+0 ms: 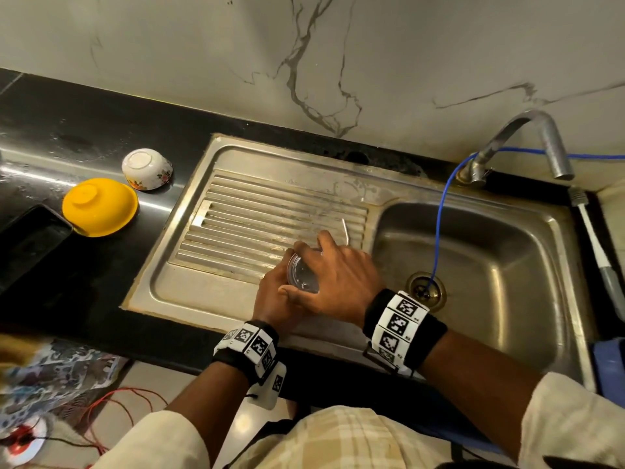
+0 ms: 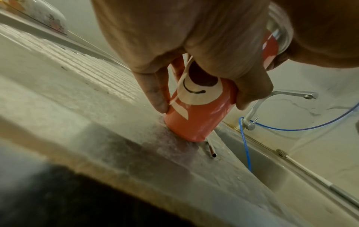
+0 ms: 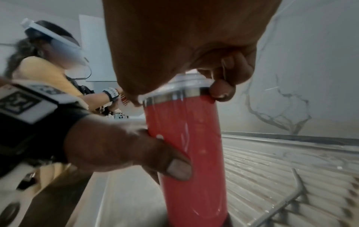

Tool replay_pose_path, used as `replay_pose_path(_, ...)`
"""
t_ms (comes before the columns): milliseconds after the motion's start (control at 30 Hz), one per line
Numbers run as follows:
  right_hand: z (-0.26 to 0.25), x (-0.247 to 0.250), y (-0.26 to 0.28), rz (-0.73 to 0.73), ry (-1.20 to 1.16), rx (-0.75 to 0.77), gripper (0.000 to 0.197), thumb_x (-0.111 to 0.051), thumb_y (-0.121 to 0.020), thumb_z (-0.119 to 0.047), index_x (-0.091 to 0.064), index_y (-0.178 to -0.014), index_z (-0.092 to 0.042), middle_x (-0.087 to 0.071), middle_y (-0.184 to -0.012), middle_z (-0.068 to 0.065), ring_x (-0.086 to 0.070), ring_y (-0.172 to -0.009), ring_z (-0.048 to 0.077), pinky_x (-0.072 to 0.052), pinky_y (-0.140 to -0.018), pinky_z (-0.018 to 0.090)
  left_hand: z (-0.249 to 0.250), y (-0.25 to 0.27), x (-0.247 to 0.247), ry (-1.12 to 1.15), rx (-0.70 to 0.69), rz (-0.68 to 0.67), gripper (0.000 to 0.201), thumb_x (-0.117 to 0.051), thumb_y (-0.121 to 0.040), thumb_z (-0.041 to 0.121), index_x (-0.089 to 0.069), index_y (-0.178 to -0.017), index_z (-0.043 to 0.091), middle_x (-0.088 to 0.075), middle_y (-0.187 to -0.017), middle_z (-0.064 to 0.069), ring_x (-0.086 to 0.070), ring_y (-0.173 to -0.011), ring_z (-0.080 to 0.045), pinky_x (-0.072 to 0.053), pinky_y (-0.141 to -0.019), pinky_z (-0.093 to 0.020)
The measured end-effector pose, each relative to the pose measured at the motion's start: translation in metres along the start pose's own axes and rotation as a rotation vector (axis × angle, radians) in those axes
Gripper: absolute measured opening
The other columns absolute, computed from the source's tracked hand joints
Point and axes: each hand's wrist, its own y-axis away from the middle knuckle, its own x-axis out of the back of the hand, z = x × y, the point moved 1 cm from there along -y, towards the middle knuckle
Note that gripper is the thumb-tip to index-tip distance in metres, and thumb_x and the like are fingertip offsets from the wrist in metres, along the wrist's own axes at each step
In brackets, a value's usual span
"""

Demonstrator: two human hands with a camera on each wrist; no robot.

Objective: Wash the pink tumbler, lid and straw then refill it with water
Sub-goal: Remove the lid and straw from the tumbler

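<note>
On the ribbed steel draining board of a sink set in a black worktop under marble wall, the pink cylindrical tumbler stands upright, long axis vertical. Left hand wraps its body; right hand fingers clasp the clear lid. Bent metal straw lies just beyond.

Seen from head height, looking steeply down over sink and drainboard; from each wrist, close and low along the fingers, facing the marble wall. Shared across all three: the ribbed drainboard, the tumbler.
</note>
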Motion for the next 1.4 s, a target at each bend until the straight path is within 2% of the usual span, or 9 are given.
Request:
replay_pose_path(133, -0.004, 0.001, -0.001, -0.031, 0.088, 0.032, 0.083, -0.043, -0.091, -0.084, -0.033, -0.149, -0.025, -0.041, -0.142, 0.014, -0.068, -0.097, 0.036, -0.058, -0.080, 0.046, -0.002, -0.001, 0.000, 0.012, -0.008, -0.006, 0.055, -0.083, -0.084, 0.016, -0.062, -0.123, 0.048, -0.075, -0.109, 0.016, -0.074, -0.100, -0.010, -0.062, -0.084, -0.048)
replay_pose_path(300, 0.001, 0.004, -0.002, -0.080, 0.120, 0.091, 0.085, -0.050, -0.091, -0.079, -0.031, -0.151, -0.022, -0.042, -0.140, 0.016, -0.068, -0.095, 0.037, -0.059, -0.078, 0.047, 0.003, 0.000, 0.002, 0.012, -0.014, -0.015, 0.058, -0.081, -0.073, 0.042, -0.059, -0.126, 0.052, -0.075, -0.107, 0.020, -0.074, -0.099, -0.010, -0.061, -0.084, -0.046)
replay_pose_path(533, 0.015, 0.018, -0.010, -0.126, 0.133, 0.212, 0.086, -0.048, -0.092, -0.081, -0.034, -0.153, -0.022, -0.045, -0.140, 0.012, -0.068, -0.097, 0.037, -0.058, -0.081, 0.048, 0.001, -0.001, -0.002, 0.004, -0.014, 0.014, 0.048, -0.082, -0.072, 0.040, -0.065, -0.117, 0.034, -0.073, -0.102, 0.023, -0.073, -0.090, -0.004, -0.061, -0.076, -0.044)
replay_pose_path(733, 0.024, 0.018, -0.012, -0.137, 0.154, 0.245, 0.091, -0.044, -0.091, -0.085, -0.032, -0.155, -0.021, -0.046, -0.138, 0.011, -0.066, -0.096, 0.035, -0.058, -0.079, 0.047, 0.009, -0.004, -0.002, -0.041, -0.041, 0.002, 0.061, -0.090, -0.063, 0.040, -0.055, -0.107, 0.062, -0.071, -0.099, 0.028, -0.072, -0.085, -0.004, -0.061, -0.072, -0.039)
replay_pose_path(833, 0.026, 0.019, -0.013, -0.132, 0.176, 0.276, 0.090, -0.043, -0.092, -0.085, -0.032, -0.154, -0.020, -0.048, -0.136, 0.011, -0.067, -0.094, 0.035, -0.054, -0.078, 0.044, 0.014, -0.003, -0.001, -0.042, -0.044, -0.006, 0.064, -0.088, -0.055, 0.049, -0.053, -0.105, 0.067, -0.071, -0.098, 0.028, -0.072, -0.084, -0.003, -0.061, -0.071, -0.036)
replay_pose_path(1000, 0.029, 0.022, -0.017, -0.119, 0.202, 0.314, 0.090, -0.043, -0.093, -0.083, -0.031, -0.157, -0.021, -0.051, -0.136, 0.012, -0.067, -0.096, 0.035, -0.053, -0.078, 0.043, 0.012, -0.007, -0.001, -0.035, -0.023, -0.007, 0.050, -0.087, -0.061, 0.047, -0.063, -0.104, 0.053, -0.072, -0.095, 0.031, -0.071, -0.087, 0.005, -0.061, -0.074, -0.034)
replay_pose_path(1133, 0.034, 0.022, -0.021, -0.063, 0.255, 0.450, 0.085, -0.050, -0.093, -0.079, -0.037, -0.154, -0.021, -0.054, -0.133, 0.014, -0.068, -0.092, 0.037, -0.054, -0.072, 0.043, 0.004, -0.013, 0.001, -0.046, 0.002, -0.045, 0.056, -0.083, -0.060, 0.053, -0.073, -0.107, 0.024, -0.078, -0.096, 0.004, -0.076, -0.092, -0.019, -0.062, -0.076, -0.043)
replay_pose_path(1267, 0.042, 0.033, -0.025, 0.064, 0.210, 0.666, 0.080, -0.052, -0.093, -0.074, -0.041, -0.151, -0.020, -0.056, -0.134, 0.018, -0.068, -0.092, 0.033, -0.061, -0.066, 0.042, 0.005, -0.017, 0.005, -0.072, -0.001, -0.100, 0.061, -0.091, -0.060, 0.047, -0.075, -0.113, 0.021, -0.079, -0.102, 0.003, -0.076, -0.096, -0.016, -0.062, -0.078, -0.046)
replay_pose_path(1400, 0.061, 0.070, -0.039, 0.258, -0.061, 0.555, 0.086, -0.055, -0.093, -0.071, -0.049, -0.154, -0.010, -0.063, -0.122, 0.016, -0.064, -0.078, 0.018, -0.056, -0.062, 0.028, 0.011, -0.016, 0.005, -0.039, -0.026, -0.065, 0.071, -0.099, -0.054, 0.042, -0.069, -0.116, 0.023, -0.078, -0.103, 0.009, -0.075, -0.096, -0.015, -0.060, -0.083, -0.044)
